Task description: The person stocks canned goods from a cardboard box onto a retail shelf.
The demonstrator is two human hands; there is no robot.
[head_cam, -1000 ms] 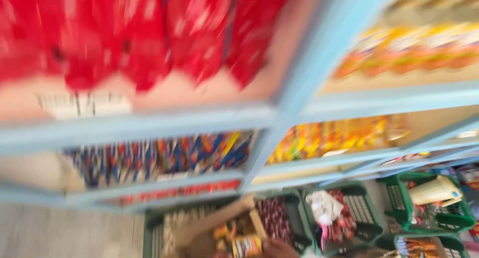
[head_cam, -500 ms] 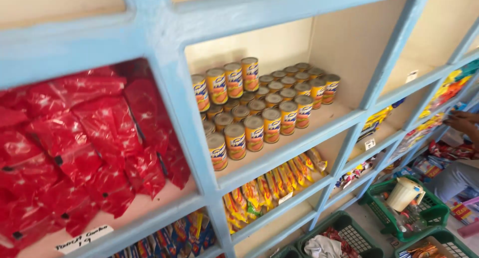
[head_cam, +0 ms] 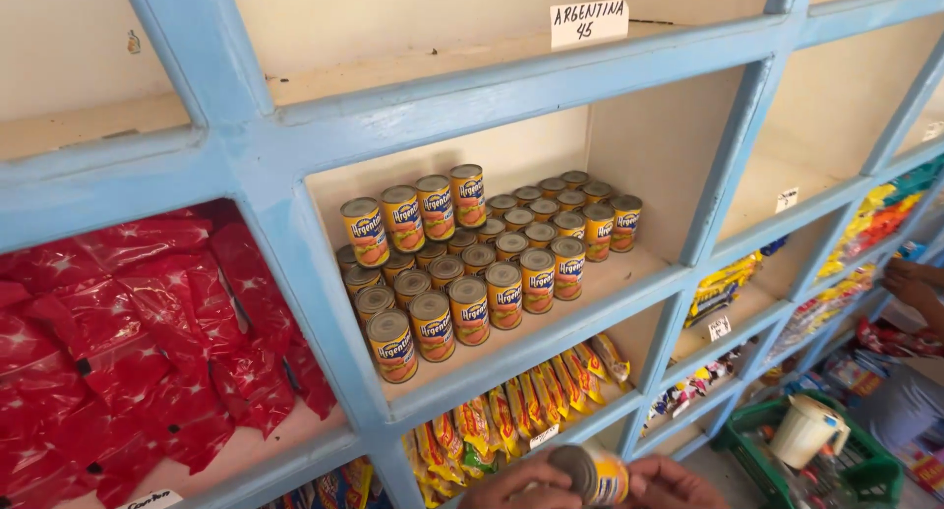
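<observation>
Item: one can (head_cam: 590, 473), yellow-orange label, grey lid. I am seeing it lying on its side at the bottom edge of the view, lid turned toward the camera, low in front of the blue shelving (head_cam: 295, 145).

Grip: both hands are sharing the can. The left hand (head_cam: 521, 486) is pressing fingers against the lid side; the right hand (head_cam: 674, 484) is cupping the far end. Only fingertips and knuckles are showing, so I am judging a light two-handed pinch, not a full wrap.

Risk: the can is smooth and round, and a fingertip hold at its ends could be letting it roll or slip out downward, toward the snack packets (head_cam: 511, 420) below. Brought in tilted, it could be knocking the stacked cans (head_cam: 472, 263), whose double-tiered front row looks easy to topple.

Pose: both hands are coming up from below the frame, palms facing each other, wrists out of view.

Surroundings: red packets (head_cam: 128, 342) in the left bay; a green basket (head_cam: 875, 475) with a cream jug (head_cam: 806, 430) at lower right; another person's hands (head_cam: 910, 283) at the right edge.
</observation>
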